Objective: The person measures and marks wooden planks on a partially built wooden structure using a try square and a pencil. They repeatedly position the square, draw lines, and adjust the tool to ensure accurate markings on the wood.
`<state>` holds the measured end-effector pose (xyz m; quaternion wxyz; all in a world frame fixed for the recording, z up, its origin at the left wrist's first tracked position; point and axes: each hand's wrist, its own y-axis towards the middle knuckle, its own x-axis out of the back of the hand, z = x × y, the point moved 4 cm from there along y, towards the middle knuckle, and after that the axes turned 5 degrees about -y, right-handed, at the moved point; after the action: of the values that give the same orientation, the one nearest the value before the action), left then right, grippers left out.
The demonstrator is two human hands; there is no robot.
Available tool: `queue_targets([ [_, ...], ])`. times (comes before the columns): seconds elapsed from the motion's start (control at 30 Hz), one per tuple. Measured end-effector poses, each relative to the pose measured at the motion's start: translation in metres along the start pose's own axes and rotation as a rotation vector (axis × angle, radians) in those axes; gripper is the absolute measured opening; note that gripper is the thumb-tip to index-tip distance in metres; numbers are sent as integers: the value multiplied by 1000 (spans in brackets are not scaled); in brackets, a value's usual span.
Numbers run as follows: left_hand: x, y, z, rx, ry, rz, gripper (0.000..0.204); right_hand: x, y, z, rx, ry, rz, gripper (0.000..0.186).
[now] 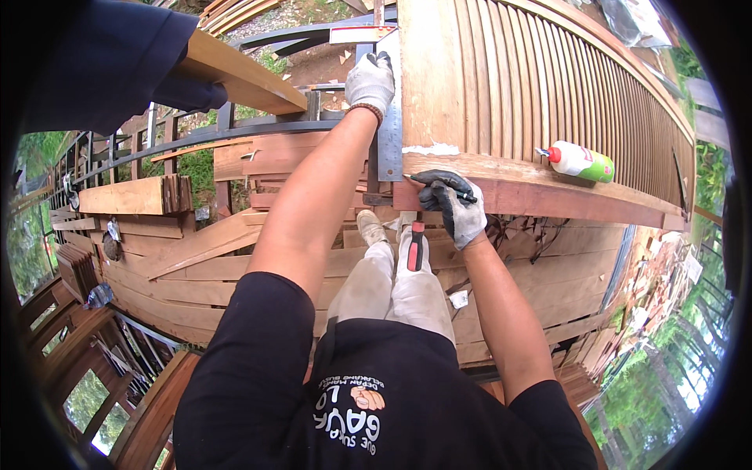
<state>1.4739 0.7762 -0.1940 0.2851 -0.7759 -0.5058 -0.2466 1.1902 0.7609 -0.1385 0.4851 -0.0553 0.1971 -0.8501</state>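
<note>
Upper centre: left hand (370,84) clamped on metal rule (390,149), right hand (460,210) closed round pencil (469,197); best keep rule flush against slatted panel (431,78).

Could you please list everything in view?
Slatted panel: one, brown, upper right
Squeeze bottle: one, white-green, on panel
Metal ruler: one, silver, panel's left edge
Slim marker: one, dark, panel's corner
Handled tool: one, red-black, below panel
Thick plank: one, tan, upper left
Boards: many, brown, left and underfoot
Metal bars: several, dark, left
Another person: one, dark blue clothing, upper left
Shirt: one, black, bottom
Legs: two, pale trousers, lower centre
Left hand: one, pale glove, at ruler
Right hand: one, black-grey glove, holding marker
</note>
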Motion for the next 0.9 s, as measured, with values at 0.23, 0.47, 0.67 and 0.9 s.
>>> queue_targets([
  [0.23,1,-1,-1,-13,9,-7,48,0,0,2,31,5,38,23],
  [0.47,2,-6,-4,-16,-10,-26,45,4,-1,-4,7,39,-25,30],
  [0.67,36,-27,3,-135,-255,-12,26,15,3,-9,37,257,-84,39],
  [0.9,139,-205,40,-344,-241,407,23,16,-102,9,69,54,-231,50],
])
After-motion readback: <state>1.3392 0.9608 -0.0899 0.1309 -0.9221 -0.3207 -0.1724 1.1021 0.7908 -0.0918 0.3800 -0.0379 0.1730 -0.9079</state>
